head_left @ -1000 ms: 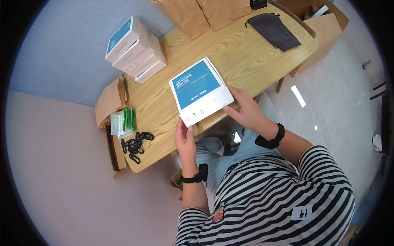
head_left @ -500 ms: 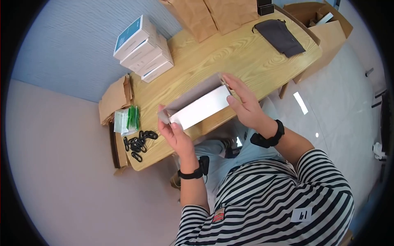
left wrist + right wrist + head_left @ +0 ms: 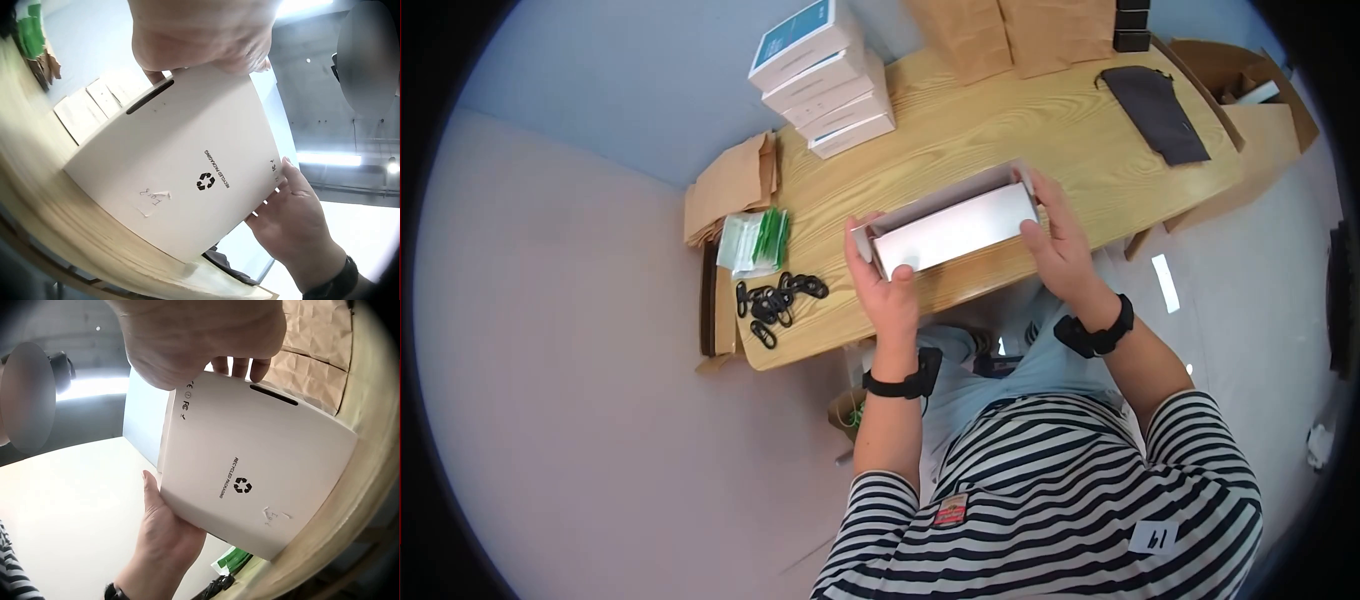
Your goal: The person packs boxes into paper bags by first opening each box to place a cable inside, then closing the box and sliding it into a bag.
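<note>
Both hands grip a white cardboard box (image 3: 955, 232) between them, over the front edge of the table. The left hand (image 3: 887, 290) holds its left end, thumb on the near side and fingers round the far side. At the opposite end, the right hand (image 3: 1062, 245) grips it the same way. A grey-lined flap (image 3: 945, 196) stands raised along the box's far side in the head view. Both wrist views show a white face of the box (image 3: 181, 156) with a recycling mark (image 3: 242, 485), a dark slot and a small torn patch.
Similar boxes (image 3: 830, 90) are stacked at the back left of the wooden table (image 3: 960, 125). Paper bags (image 3: 1055, 35), a dark pouch (image 3: 1157, 115) and black boxes (image 3: 1132, 25) lie farther right. Green-and-clear packets (image 3: 755, 243) and black carabiner-like clips (image 3: 780, 300) occupy the left corner.
The box has been tipped up, so its blue printed face no longer shows and its flap now stands raised. Both hands have shifted along its ends. The head view has also turned.
</note>
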Action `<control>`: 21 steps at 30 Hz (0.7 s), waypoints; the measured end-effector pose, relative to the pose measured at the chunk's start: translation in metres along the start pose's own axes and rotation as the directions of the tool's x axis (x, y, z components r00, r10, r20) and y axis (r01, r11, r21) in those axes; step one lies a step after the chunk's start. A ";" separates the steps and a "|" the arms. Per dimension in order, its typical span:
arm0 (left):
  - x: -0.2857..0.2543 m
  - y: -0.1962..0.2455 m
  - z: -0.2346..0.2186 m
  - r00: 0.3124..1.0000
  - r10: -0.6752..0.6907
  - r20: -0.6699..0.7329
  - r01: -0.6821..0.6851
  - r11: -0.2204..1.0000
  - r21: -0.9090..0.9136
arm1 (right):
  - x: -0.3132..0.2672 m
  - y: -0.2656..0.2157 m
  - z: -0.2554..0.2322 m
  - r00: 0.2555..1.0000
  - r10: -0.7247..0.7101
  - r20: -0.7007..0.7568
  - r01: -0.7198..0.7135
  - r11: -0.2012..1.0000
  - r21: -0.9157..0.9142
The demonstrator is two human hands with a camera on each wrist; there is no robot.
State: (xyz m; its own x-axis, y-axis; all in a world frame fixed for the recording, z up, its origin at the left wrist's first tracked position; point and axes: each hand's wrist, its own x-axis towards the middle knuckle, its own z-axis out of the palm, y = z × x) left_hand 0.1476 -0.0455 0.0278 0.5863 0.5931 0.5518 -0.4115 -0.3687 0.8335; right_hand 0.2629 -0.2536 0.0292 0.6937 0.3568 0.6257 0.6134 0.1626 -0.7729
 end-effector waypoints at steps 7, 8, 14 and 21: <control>0.006 -0.004 -0.003 0.998 -0.011 0.069 0.010 1.000 0.023 | 0.001 -0.005 0.001 0.999 -0.023 0.030 0.026 0.995 -0.092; 0.006 -0.003 -0.002 0.998 -0.021 0.063 0.020 1.000 0.014 | 0.000 -0.004 0.001 0.999 -0.025 0.028 0.028 0.995 -0.093; 0.008 -0.007 -0.002 0.997 0.029 0.076 -0.031 0.999 0.015 | 0.001 0.000 0.001 0.999 -0.025 0.033 0.027 0.997 -0.069; 0.008 -0.006 0.010 0.993 0.094 0.067 -0.092 0.995 -0.036 | -0.003 0.000 0.002 0.999 -0.029 0.034 0.032 0.993 -0.112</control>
State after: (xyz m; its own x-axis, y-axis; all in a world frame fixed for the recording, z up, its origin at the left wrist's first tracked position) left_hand 0.1617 -0.0456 0.0276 0.5907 0.5063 0.6282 -0.4883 -0.3954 0.7779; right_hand 0.2599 -0.2524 0.0271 0.6626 0.3828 0.6438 0.6741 0.0698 -0.7353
